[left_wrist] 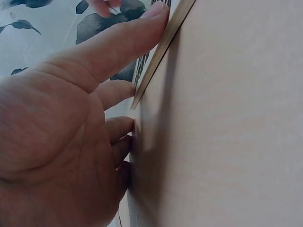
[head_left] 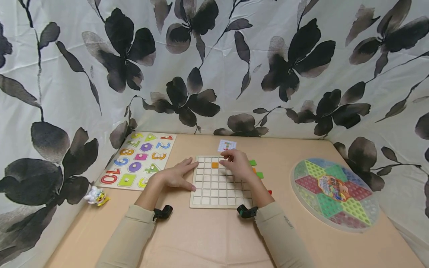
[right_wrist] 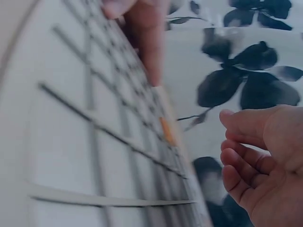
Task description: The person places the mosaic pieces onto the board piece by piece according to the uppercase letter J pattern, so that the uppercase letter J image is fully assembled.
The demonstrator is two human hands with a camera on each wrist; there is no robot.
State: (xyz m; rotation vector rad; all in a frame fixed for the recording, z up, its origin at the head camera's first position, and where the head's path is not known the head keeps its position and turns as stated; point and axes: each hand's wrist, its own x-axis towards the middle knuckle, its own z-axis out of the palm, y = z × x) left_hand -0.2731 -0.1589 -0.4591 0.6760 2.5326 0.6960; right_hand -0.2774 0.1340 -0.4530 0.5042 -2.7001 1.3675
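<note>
A white grid board (head_left: 211,203) with a wooden edge lies on the table, an orange square tile (head_left: 215,165) in one of its upper cells. My left hand (head_left: 175,174) rests at the board's left side, thumb and fingertips touching the edge; the left wrist view shows this thumb (left_wrist: 128,45) on the rim. Over the board's upper right is my right hand (head_left: 237,163), just right of the orange tile. Its fingers are loosely bent, and the right wrist view shows no tile between thumb and fingers. A small patterned card (head_left: 227,145) lies behind the board.
Green tiles (head_left: 259,175) and a red tile (head_left: 269,192) show along the board's right side, partly behind my right arm. A number puzzle board (head_left: 135,162) lies left, beside a small toy figure (head_left: 97,195). A round star-patterned game board (head_left: 335,193) lies right.
</note>
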